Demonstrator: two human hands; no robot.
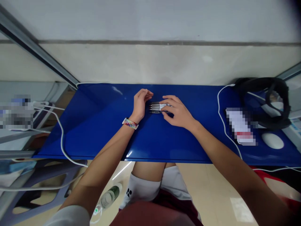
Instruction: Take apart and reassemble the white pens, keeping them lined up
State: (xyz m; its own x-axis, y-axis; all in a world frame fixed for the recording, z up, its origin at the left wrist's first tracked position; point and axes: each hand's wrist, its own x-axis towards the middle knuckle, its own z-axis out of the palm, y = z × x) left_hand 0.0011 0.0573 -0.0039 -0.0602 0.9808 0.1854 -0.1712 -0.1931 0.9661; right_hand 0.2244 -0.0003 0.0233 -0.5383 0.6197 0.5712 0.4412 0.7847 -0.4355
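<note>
A row of several slim pens [154, 107] lies side by side on the blue tabletop [150, 141], tips pointing left. My right hand [176, 110] is over their right ends, fingers spread and bent, the fingertips touching or just above the barrels; it covers the rest of the pens. Just left of the tips is my left hand [141, 102], held on its edge with the palm toward the pens. Its fingers are loosely curved and it holds nothing. A colourful woven band [130, 123] circles my left wrist.
At the right lie a phone [241, 125] with a blurred screen, a white rounded object [272, 140] and a black strap-like headset [277, 94]. A white cable [219, 106] runs beside them. Behind the table is a wall [141, 62]. A plastic bottle [110, 196] lies below.
</note>
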